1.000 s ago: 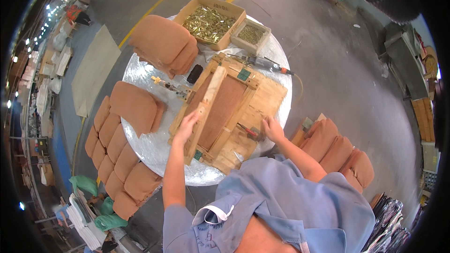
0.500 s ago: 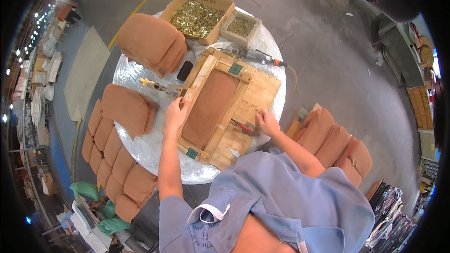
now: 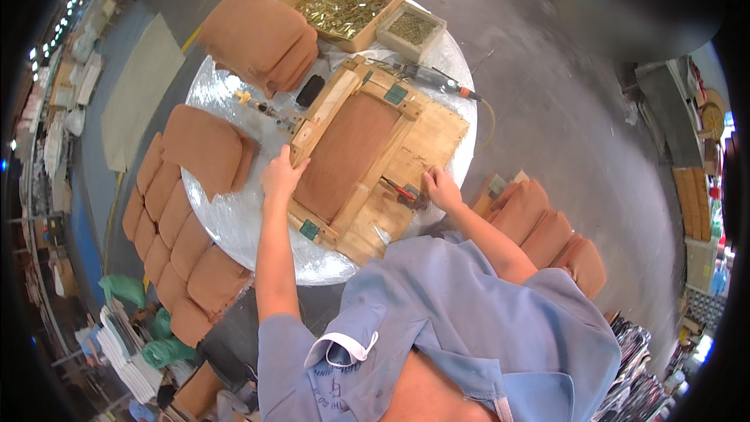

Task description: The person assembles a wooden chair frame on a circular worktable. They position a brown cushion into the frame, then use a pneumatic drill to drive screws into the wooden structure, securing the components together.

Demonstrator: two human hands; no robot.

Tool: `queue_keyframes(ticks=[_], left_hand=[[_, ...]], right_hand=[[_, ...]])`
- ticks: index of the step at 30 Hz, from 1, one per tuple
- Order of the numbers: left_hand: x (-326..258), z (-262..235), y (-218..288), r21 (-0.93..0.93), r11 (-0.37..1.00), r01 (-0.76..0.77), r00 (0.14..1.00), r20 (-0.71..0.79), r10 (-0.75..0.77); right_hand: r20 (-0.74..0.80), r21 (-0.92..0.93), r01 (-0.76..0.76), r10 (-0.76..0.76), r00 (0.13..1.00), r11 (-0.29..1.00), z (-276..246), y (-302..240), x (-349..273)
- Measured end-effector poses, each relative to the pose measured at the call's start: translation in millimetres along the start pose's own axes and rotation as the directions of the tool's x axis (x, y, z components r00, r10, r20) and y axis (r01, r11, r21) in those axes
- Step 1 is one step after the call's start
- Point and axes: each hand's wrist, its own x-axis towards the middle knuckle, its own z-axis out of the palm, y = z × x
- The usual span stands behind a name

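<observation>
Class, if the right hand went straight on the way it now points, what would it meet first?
The right hand would probably meet the wooden frame's right-hand rail, after crossing the plywood board. Depth is unclear in this single view, so it might brush the board first.

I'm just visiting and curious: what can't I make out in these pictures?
Head view:
Right grip: too small to tell whether it pinches anything.
Plywood board: partly hidden under the wooden frame.
Dark shape, upper right: too blurred to name.
Pieces in the small box: too tiny to tell apart.
Under the table: hidden by its top.
</observation>
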Motion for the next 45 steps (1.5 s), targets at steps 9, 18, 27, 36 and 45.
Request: queue_keyframes(ticks=[9,18,27,36,45], left_hand=[[1.5,-0.6,-11.2,-0.065,0.998,0.015,0.998,0.063,-0.010],[-8.4,1.7,-10.4,-0.058,0.998,0.030,0.999,-0.023,-0.031],[-16.9,21.4,-1.5,-0.206,0.963,0.175,0.966,-0.153,-0.208],[-22.4,27.0,-4.9,-0.220,0.964,0.149,0.969,-0.163,-0.187],[-7.5,44.5,-21.1,-0.320,0.940,0.116,0.972,-0.159,-0.174]], right_hand=[[0.042,-0.014,0.047,-0.046,0.998,0.999,5.6,7.8,6.2],[0.071,-0.023,0.116,-0.115,0.991,0.993,7.5,8.9,7.7],[0.182,0.033,0.058,-0.063,0.981,0.998,11.2,26.6,24.7],[0.457,0.177,-0.128,0.033,0.889,0.976,0.7,36.2,42.2],[0.443,0.046,-0.177,0.139,0.886,0.983,6.6,43.6,61.3]])
